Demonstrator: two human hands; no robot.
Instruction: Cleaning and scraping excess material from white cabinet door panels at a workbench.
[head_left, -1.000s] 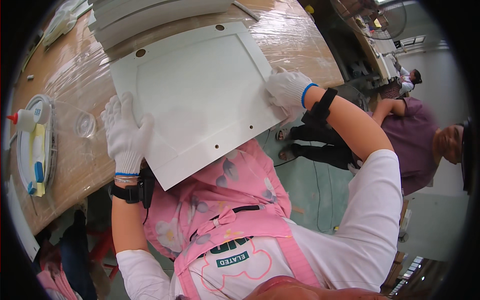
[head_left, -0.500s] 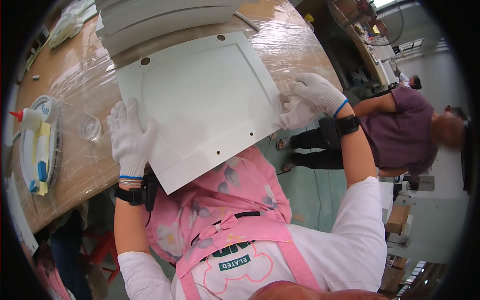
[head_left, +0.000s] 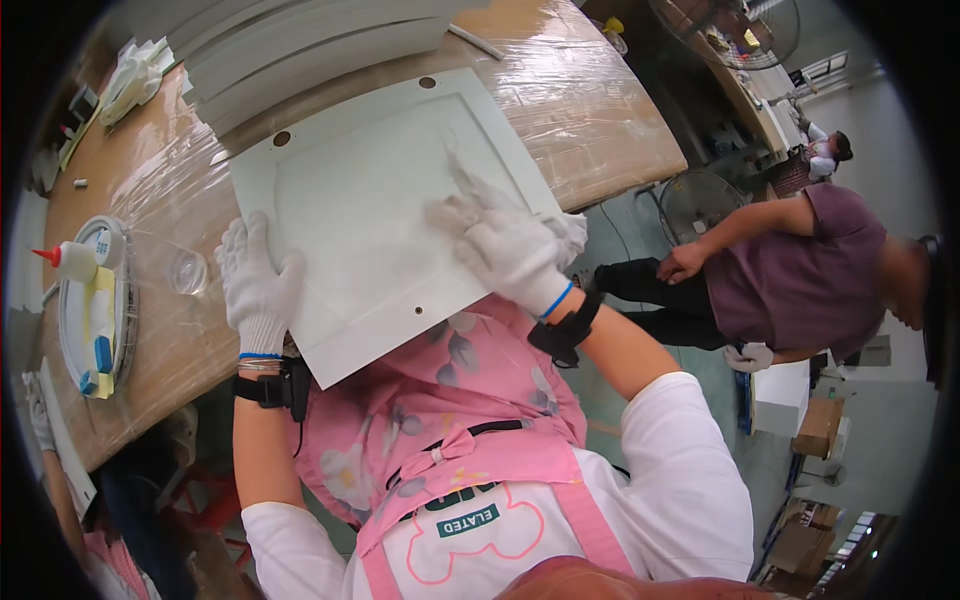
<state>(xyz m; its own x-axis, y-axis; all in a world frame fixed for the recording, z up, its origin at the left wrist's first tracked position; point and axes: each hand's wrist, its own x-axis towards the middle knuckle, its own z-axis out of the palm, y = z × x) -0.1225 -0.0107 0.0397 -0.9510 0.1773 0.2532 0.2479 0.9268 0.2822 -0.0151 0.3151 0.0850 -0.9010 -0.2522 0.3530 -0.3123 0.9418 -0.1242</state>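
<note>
The gloved left hand (head_left: 258,285) lies open and flat on the left edge of the white panel (head_left: 370,210), thumb on its face. The gloved right hand (head_left: 505,245) presses flat on the panel, fingers spread, grasping nothing. The square panel has a recessed centre and small holes. It rests on the plastic-covered worktop (head_left: 590,110), its near corner overhanging towards the person.

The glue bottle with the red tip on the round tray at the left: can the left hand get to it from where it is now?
Probably yes. The left hand rests on the white panel's left edge, and the glue bottle lies farther left on the round tray. Only a small clear dish lies between, low on the wrapped table.
</note>
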